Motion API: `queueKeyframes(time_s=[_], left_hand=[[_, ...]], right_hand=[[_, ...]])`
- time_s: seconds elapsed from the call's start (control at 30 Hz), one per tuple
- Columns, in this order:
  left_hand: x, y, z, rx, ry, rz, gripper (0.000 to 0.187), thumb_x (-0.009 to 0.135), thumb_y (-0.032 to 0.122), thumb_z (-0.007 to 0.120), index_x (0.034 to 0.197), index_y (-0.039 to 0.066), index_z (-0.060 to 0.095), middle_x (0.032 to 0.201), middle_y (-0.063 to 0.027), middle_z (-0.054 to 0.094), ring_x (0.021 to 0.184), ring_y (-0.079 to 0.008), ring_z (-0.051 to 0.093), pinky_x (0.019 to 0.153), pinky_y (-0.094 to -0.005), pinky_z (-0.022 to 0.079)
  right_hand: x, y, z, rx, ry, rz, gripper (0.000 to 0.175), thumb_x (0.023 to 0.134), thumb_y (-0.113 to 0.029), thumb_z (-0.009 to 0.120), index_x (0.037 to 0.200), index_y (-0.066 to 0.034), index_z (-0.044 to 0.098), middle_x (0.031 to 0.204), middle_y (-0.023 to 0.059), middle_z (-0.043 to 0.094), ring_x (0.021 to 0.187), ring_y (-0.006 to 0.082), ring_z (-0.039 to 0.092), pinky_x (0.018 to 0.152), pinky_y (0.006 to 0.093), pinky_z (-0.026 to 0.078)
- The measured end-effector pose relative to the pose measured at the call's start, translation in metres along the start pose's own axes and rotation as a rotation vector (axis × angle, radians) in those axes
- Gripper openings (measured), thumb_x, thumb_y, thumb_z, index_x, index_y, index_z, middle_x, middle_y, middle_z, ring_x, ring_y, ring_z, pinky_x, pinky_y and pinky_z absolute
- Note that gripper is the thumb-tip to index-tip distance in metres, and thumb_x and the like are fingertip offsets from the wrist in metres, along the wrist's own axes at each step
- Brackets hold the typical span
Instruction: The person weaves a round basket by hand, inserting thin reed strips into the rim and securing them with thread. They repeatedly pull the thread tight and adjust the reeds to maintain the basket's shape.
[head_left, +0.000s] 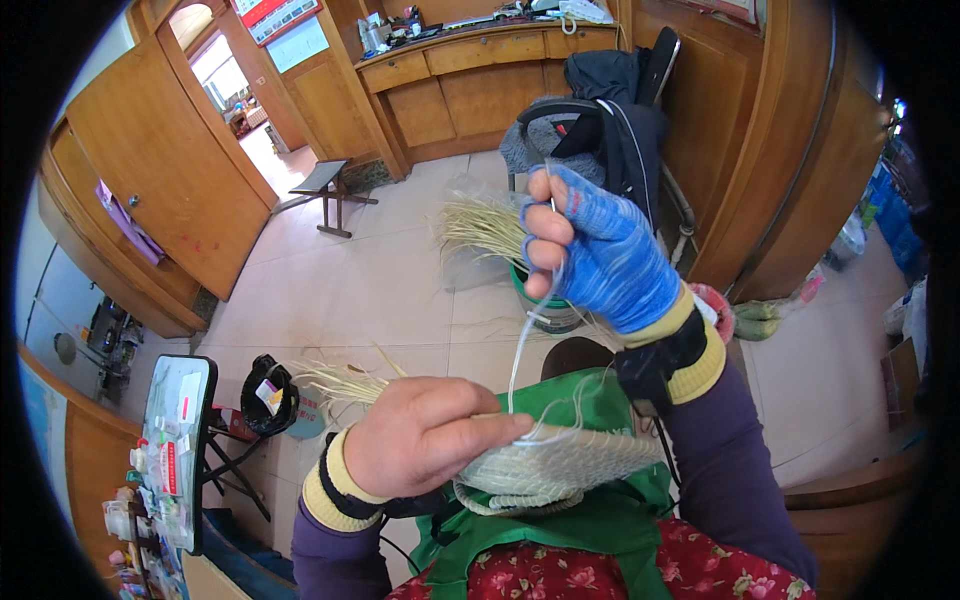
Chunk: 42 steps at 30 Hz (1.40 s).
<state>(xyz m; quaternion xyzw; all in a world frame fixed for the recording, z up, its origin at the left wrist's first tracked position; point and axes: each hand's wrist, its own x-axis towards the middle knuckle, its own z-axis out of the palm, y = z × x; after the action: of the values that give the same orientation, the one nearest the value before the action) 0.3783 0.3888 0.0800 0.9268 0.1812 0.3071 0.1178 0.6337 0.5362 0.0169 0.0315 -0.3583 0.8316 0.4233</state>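
Observation:
My bare left hand (431, 442) grips the rim of a pale woven straw basket (555, 469), its thumb and fingers pinching the edge over my lap. A loose bundle of straw (345, 382) sticks out to the left from behind that hand. Raised above the basket, my right hand (600, 240) wears a blue fingerless glove and pinches a thin needle (553, 191). White thread (517, 356) runs from the right hand down to the basket rim by my left thumb. Slack loops of thread (574, 409) lie near the rim. A green apron (517, 540) is under the basket.
A green bucket (559, 315) stands ahead, with long straw stalks (480, 229) beside and above it. Behind is a chair draped with dark clothing (630, 135). A folding stool (330, 187), a bin with a black bag (268, 394) and a small cluttered table (176, 450) are leftward.

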Motion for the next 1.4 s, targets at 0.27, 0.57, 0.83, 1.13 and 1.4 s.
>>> queueKeyframes(time_s=[0.27, 0.57, 0.83, 1.13, 1.4], left_hand=[[-0.017, 0.019, -0.001, -0.022, -0.005, 0.068, 0.041, 0.077, 0.010, 0.071, 0.117, 0.005, 0.071, 0.088, -0.0075, 0.065, 0.066, -0.0209, 0.065, 0.054, -0.0324, 0.052], [-0.006, 0.003, 0.011, -0.069, -0.023, 0.079, 0.040, 0.077, 0.008, 0.072, 0.117, 0.004, 0.071, 0.087, -0.0069, 0.063, 0.066, -0.0205, 0.066, 0.053, -0.0320, 0.053], [-0.013, -0.001, 0.014, -0.093, -0.012, 0.077, 0.039, 0.077, 0.008, 0.071, 0.116, 0.004, 0.072, 0.088, -0.0066, 0.064, 0.064, -0.0188, 0.064, 0.051, -0.0301, 0.050], [-0.035, 0.016, -0.014, -0.045, 0.133, 0.074, 0.034, 0.074, 0.010, 0.075, 0.108, 0.009, 0.077, 0.083, -0.0049, 0.063, 0.058, -0.0175, 0.061, 0.046, -0.0289, 0.045], [-0.015, 0.000, 0.001, -0.128, 0.017, 0.131, 0.038, 0.075, 0.009, 0.073, 0.113, 0.008, 0.073, 0.089, -0.0082, 0.062, 0.062, -0.0181, 0.062, 0.048, -0.0292, 0.048]], right_hand=[[-0.014, -0.112, -0.060, -0.352, 0.937, -0.373, 0.017, 0.100, -0.021, 0.062, 0.107, -0.0049, 0.064, 0.064, -0.0043, 0.048, 0.045, 0.0047, 0.038, 0.035, 0.0200, 0.029], [-0.049, 0.016, 0.038, -0.800, -0.265, 0.707, 0.027, 0.098, -0.029, 0.063, 0.108, -0.0056, 0.072, 0.077, 0.0008, 0.061, 0.063, 0.0083, 0.055, 0.054, 0.0237, 0.043], [-0.049, 0.041, 0.001, -1.128, -0.376, 0.234, 0.032, 0.091, -0.030, 0.072, 0.106, -0.0019, 0.072, 0.094, 0.0108, 0.073, 0.087, 0.0208, 0.069, 0.081, 0.0339, 0.053], [-0.126, -0.118, -0.226, -2.114, 1.201, 0.942, 0.049, 0.092, -0.044, 0.063, 0.119, -0.0034, 0.072, 0.119, 0.0220, 0.070, 0.112, 0.0388, 0.067, 0.095, 0.0461, 0.053], [-0.047, -0.001, -0.007, -0.996, -0.229, 0.323, 0.043, 0.096, -0.046, 0.062, 0.113, -0.0090, 0.075, 0.073, 0.0016, 0.067, 0.054, 0.0069, 0.051, 0.056, 0.0223, 0.044]])
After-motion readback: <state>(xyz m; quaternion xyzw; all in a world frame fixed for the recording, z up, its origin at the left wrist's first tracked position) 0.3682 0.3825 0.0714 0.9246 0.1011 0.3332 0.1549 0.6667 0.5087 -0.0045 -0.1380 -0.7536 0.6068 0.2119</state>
